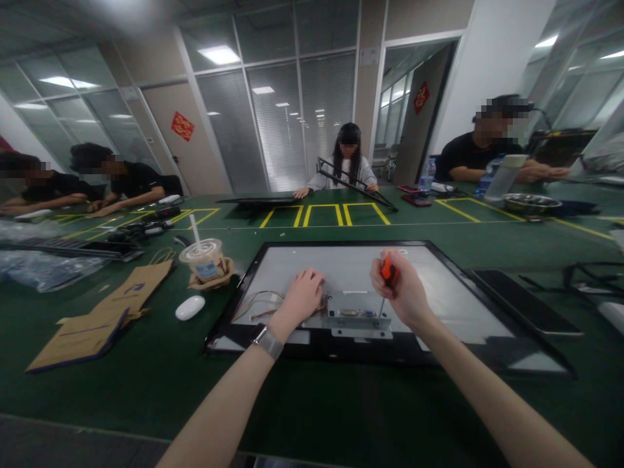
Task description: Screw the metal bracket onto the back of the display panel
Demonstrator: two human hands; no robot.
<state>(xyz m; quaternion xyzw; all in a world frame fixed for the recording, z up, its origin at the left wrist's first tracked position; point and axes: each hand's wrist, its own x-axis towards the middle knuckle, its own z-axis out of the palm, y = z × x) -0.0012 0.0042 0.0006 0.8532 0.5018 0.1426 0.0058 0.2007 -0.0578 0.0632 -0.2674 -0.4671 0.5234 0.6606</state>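
A monitor panel (439,279) lies face down on the green table, its silver back showing inside a black frame. A small metal board cover (358,312) with connector ports sits at its near middle. My right hand (402,289) is closed around an orange-handled screwdriver (389,273), whose shaft points down to the cover's right end. My left hand (303,296), with a watch on the wrist, rests curled on the panel at the cover's left end. Thin coloured wires (258,305) run left of that hand.
A plastic cup with a straw (205,259), a white mouse (190,307) and brown cardboard (97,312) lie to the left. A dark flat panel (526,302) lies to the right. Several other people sit along the far side with another monitor (258,203), a metal bowl (531,203) and bottles.
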